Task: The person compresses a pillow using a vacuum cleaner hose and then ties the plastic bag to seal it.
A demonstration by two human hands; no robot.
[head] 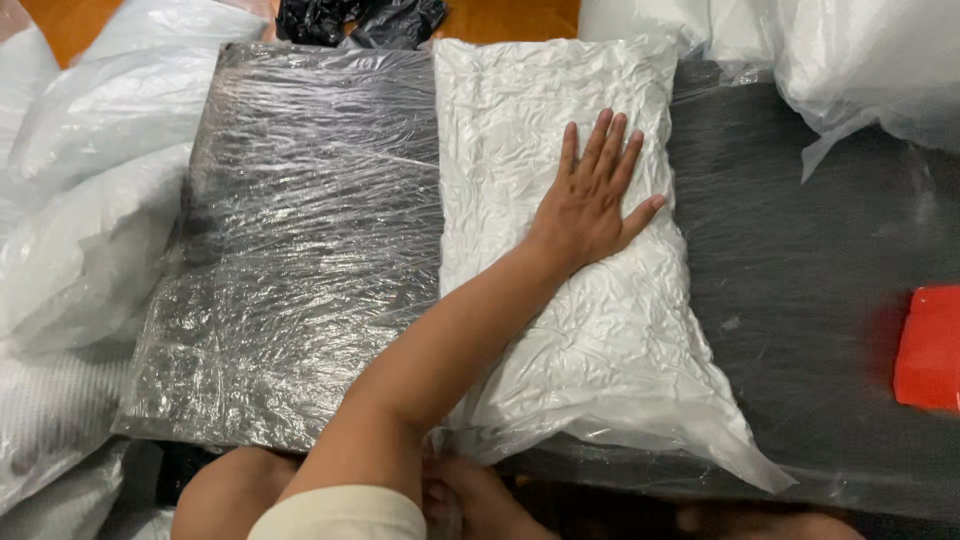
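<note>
A white pillow sealed in a crinkled clear plastic bag lies lengthwise on a dark surface wrapped in plastic film. My left hand rests flat on the pillow's upper half, palm down and fingers spread, with the forearm reaching in from the lower left. My right hand is at the bottom of the view, at the bag's near end. It is partly hidden under my left arm, and its fingers seem closed on the loose plastic there.
More white bagged pillows are piled at the left, and others at the top right. A red flat object lies at the right edge. A black plastic bag sits at the top on an orange floor.
</note>
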